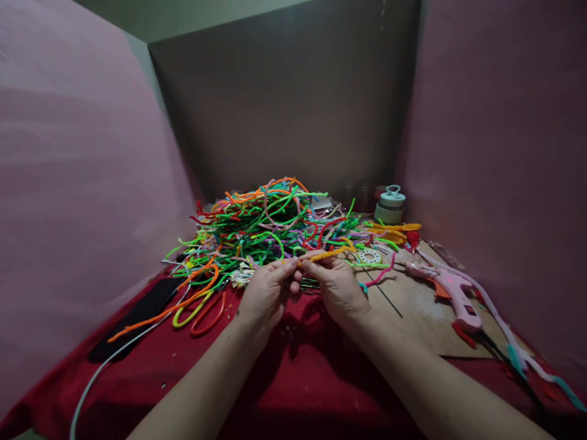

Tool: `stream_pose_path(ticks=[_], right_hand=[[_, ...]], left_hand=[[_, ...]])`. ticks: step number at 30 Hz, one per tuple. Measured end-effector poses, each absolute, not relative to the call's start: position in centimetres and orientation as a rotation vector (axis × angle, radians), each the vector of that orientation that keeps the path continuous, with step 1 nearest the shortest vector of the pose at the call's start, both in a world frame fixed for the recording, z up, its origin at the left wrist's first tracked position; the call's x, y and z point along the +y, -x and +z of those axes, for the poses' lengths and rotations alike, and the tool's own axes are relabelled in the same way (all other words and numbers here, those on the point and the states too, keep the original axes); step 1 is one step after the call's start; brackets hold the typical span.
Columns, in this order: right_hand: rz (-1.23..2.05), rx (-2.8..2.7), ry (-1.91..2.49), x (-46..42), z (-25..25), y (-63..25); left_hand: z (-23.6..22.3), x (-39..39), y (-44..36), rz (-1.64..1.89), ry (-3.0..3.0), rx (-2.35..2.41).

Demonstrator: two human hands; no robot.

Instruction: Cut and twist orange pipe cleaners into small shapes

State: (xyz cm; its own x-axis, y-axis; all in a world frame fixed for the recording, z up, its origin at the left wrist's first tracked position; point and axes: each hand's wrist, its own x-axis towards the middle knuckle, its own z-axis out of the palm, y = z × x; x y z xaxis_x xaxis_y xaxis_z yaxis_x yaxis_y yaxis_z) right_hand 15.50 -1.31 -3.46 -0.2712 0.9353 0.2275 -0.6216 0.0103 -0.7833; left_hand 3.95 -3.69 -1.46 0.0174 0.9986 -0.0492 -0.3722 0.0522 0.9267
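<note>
My left hand [268, 292] and my right hand [337, 287] meet over the red cloth [293, 379], fingers pinched together. Both grip a yellow-orange pipe cleaner [326, 253] that runs from my left fingertips out past my right hand. Just behind my hands lies a big heap of pipe cleaners [270, 223] in green, orange, red, purple and pink. A small bundle of white-tipped stamens [241, 276] lies beside my left hand.
A pink glue gun [452, 290] rests on a brown board [413, 305] to the right, its cord trailing to the lower right. A black phone [137, 315] lies at the left with a white cable. A pale round container [389, 205] stands at the back. Pink walls close in both sides.
</note>
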Motion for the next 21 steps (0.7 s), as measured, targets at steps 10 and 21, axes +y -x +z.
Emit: stream_pose_path(ticks=[10,21], right_hand=[[1.525,-0.869,0.518,0.2,-3.5,-15.9],[1.166,-1.059,0.87,0.6,-4.4,-16.0]], left_hand=[[-1.1,-2.4,-1.8,1.129,-1.283,1.235],[-2.5,-2.4,-2.5,1.228,-1.292,1.339]])
